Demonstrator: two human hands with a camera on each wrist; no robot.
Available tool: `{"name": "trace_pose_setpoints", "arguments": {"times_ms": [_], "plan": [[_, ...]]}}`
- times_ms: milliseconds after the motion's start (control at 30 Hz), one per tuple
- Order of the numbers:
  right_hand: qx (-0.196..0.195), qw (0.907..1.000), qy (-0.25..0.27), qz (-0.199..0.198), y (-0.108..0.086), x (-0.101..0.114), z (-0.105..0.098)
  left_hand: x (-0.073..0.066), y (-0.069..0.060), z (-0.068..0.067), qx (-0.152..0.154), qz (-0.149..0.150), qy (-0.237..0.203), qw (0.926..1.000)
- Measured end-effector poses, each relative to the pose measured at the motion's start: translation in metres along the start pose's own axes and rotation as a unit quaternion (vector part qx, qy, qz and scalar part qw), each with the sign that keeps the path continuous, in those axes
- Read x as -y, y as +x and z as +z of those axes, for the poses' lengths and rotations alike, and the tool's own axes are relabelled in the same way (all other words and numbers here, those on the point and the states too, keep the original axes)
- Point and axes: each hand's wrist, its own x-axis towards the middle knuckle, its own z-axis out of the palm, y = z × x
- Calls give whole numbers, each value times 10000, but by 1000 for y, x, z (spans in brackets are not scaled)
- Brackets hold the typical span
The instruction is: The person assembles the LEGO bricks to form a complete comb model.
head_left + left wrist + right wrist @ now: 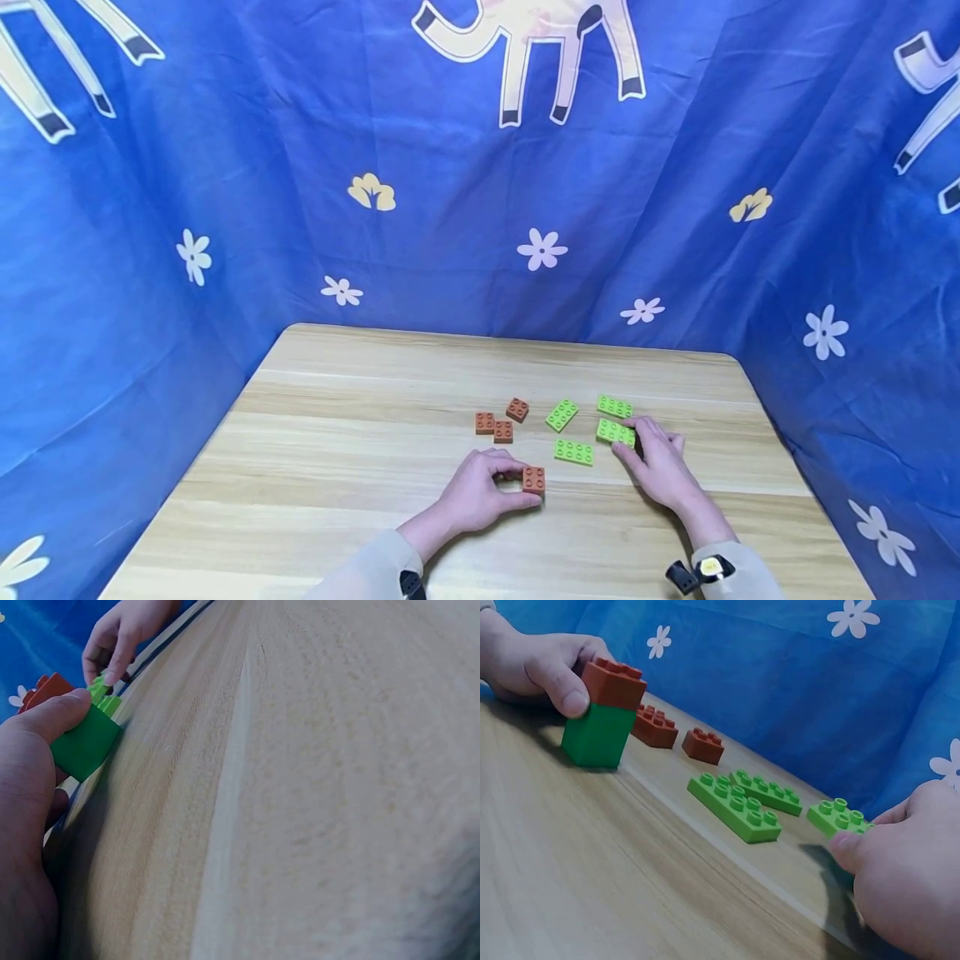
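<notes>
My left hand (pixel 480 492) holds a small stack between thumb and fingers: a brown brick (pixel 615 684) sits on top of a dark green brick (pixel 598 736). In the right wrist view the stack stands upright, its base at the tabletop. My right hand (pixel 660 462) pinches a light green brick (pixel 615 432) by its right end. That brick appears slightly raised in the right wrist view, with a shadow below it. Its far end is hidden by the fingers there.
Other light green bricks lie nearby: one in front (pixel 573 452), one tilted (pixel 562 415) and one behind (pixel 615 406). Farther left are brown bricks (pixel 503 431), two of them close together. All lie on the wooden table (pixel 337 433), with a blue curtain (pixel 450 208) behind it.
</notes>
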Motion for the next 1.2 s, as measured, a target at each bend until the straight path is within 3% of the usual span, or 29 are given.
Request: {"name": "trace_pose_setpoints", "arguments": {"times_ms": [500,1200], "plan": [[-192,9981,315,-484,0,29,-3,0,0,0,27,14,8,10000],[-2,9926,678,-1012,-5,81,-8,-2,-1,-1,13,-24,72,10000]]}}
